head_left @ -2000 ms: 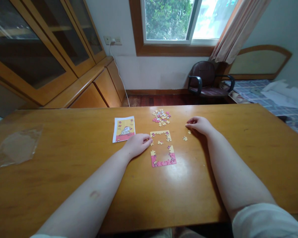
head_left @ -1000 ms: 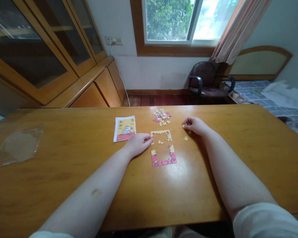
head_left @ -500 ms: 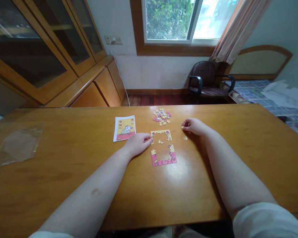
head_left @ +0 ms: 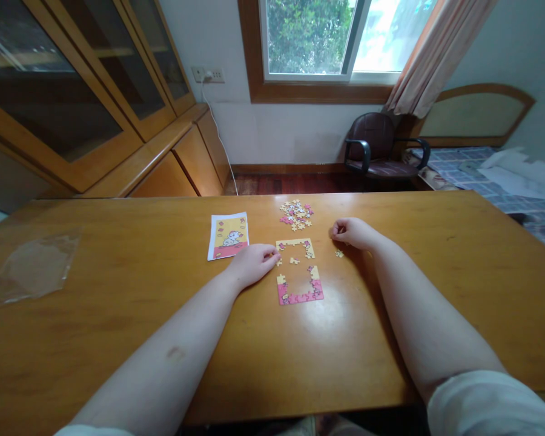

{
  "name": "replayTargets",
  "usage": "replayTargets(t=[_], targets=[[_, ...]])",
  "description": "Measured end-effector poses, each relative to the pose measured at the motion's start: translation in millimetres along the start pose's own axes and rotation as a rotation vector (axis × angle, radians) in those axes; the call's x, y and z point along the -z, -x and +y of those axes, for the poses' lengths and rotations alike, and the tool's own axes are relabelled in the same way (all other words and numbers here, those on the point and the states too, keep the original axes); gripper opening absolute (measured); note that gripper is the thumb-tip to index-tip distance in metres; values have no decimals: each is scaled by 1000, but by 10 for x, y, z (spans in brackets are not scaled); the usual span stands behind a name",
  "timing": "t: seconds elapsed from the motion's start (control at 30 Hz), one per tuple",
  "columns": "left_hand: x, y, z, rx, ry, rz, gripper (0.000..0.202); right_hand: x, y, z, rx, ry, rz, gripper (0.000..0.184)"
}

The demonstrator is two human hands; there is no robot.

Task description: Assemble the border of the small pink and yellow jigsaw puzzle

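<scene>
A jigsaw frame [head_left: 301,298] lies on the table, its yellow upper part apart from its pink lower part. My left hand [head_left: 257,264] rests at its left side, thumb and fingers closed on a small yellow puzzle piece [head_left: 279,263] at the gap. To the right, my right hand [head_left: 353,232] is pinched over the table, with a small puzzle piece [head_left: 331,232] at its fingertips, partly hidden. A loose piece [head_left: 340,254] lies just below that hand. Another yellow piece [head_left: 295,261] sits inside the frame.
Behind the frame is a pile of loose puzzle pieces [head_left: 296,215]. The picture card [head_left: 228,236] lies beyond my left hand. A clear plastic bag [head_left: 31,266] is at the far left of the wooden table [head_left: 254,369]. An armchair [head_left: 376,145] stands past the far edge.
Both hands stay almost in place. The piece at my right fingertips seems to have turned slightly; the frame and pile look the same.
</scene>
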State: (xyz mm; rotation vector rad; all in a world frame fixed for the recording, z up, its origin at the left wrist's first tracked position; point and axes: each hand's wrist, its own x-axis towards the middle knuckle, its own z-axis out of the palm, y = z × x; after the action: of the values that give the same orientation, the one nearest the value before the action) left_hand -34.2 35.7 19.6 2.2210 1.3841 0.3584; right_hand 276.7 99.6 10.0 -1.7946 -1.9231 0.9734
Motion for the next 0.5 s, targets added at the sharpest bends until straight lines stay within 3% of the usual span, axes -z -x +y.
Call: replayTargets(t=[0.13, 0.3, 0.5], targets=[[-1, -1, 11, 5, 14, 12, 31, -33, 27, -156, 46, -70, 39, 6], [-6, -8, 16, 14, 21, 49, 32, -101, 231, -568, 161, -15, -43, 15], [-18, -7, 10, 16, 43, 77, 32, -400, 438, -908, 328, 78, -127, 19]])
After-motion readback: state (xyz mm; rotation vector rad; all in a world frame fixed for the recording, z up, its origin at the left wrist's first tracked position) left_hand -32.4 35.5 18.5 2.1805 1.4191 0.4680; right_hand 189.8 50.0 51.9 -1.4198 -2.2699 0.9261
